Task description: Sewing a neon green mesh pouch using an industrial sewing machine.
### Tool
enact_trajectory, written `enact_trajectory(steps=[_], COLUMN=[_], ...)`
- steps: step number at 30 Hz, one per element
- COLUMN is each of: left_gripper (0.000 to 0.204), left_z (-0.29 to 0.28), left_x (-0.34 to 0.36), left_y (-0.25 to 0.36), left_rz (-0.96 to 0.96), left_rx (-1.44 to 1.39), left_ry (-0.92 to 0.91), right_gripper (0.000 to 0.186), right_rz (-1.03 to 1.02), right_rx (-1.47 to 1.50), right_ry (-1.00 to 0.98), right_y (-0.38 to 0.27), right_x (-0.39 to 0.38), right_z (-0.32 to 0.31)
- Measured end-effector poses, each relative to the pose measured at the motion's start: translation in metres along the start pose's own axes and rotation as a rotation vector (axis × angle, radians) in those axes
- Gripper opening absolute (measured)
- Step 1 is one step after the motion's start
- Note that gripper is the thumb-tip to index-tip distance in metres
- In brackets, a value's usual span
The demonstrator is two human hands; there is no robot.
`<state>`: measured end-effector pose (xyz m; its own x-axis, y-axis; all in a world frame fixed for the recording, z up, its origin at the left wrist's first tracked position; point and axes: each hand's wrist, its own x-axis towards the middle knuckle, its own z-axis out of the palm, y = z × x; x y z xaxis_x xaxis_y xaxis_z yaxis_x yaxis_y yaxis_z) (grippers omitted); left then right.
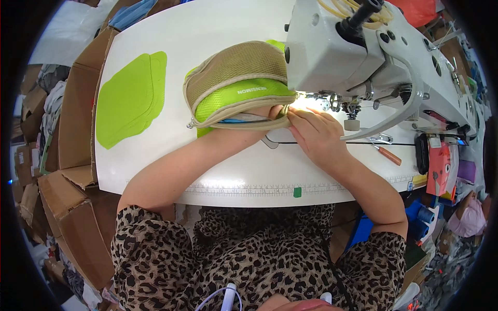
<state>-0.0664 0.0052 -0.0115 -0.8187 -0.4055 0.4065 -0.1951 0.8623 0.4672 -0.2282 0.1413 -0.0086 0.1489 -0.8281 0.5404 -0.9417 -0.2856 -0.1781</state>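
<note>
Your green and tan pouch [231, 85] sits on the desk [249, 160] with its right end tucked against the head of the sewing machine [337, 57], and most of what could go wrong gathers there. The fingers of your right hand [322, 137] lie close together and seem to be pinching the beige trim [246, 125] just beside the lit working spot; if they slid a little too far in, a fingertip could be caught, all the more since glare and your own knuckles hide the needle. Your left hand [274, 111] reaches into the pouch's mouth and is mostly covered, so I cannot tell whether its fingers are spread or pinching; a fold of the inside layer or of the blue piece [233, 121] could get trapped in the seam without your seeing it. The bulk of the pouch, lying out to the left across your forearm [202, 150], might drag and twist the edge, giving a crooked line. As for how it points, its long axis runs roughly left to right, rising slightly away from you toward the machine; the zipper pull [191, 125] marks the near left corner, the open mouth faces you, and the domed mesh side [244, 59] curves away toward the far edge.
</note>
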Motion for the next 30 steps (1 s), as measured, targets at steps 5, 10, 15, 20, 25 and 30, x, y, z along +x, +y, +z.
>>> enact_trajectory(steps=[5, 10, 15, 20, 25, 30], left_gripper=[0.024, 0.026, 0.036, 0.034, 0.032, 0.022], left_z=[0.000, -0.004, -0.009, -0.013, -0.017, -0.023], left_x=[-0.004, -0.013, -0.018, -0.015, -0.014, -0.016], left_y=[0.005, 0.008, 0.010, 0.014, 0.015, 0.020], left_rz=[-0.106, -0.193, -0.162, -0.197, -0.178, -0.222], left_rx=[-0.095, -0.068, -0.099, -0.153, -0.141, -0.090], left_ry=[-0.014, -0.113, -0.184, -0.212, -0.196, -0.289], right_gripper=[0.032, 0.030, 0.027, 0.032, 0.034, 0.027], right_rz=[-0.015, 0.118, 0.036, 0.039, 0.015, -0.017], right_rx=[-0.066, 0.061, 0.003, 0.028, -0.046, -0.049], right_ry=[-0.035, -0.044, -0.069, -0.065, -0.065, -0.094], right_y=[-0.006, -0.007, -0.013, -0.022, -0.031, -0.024], right_x=[0.000, -0.001, -0.006, 0.000, 0.002, 0.001], right_z=[0.002, -0.003, 0.009, 0.003, 0.000, -0.007])
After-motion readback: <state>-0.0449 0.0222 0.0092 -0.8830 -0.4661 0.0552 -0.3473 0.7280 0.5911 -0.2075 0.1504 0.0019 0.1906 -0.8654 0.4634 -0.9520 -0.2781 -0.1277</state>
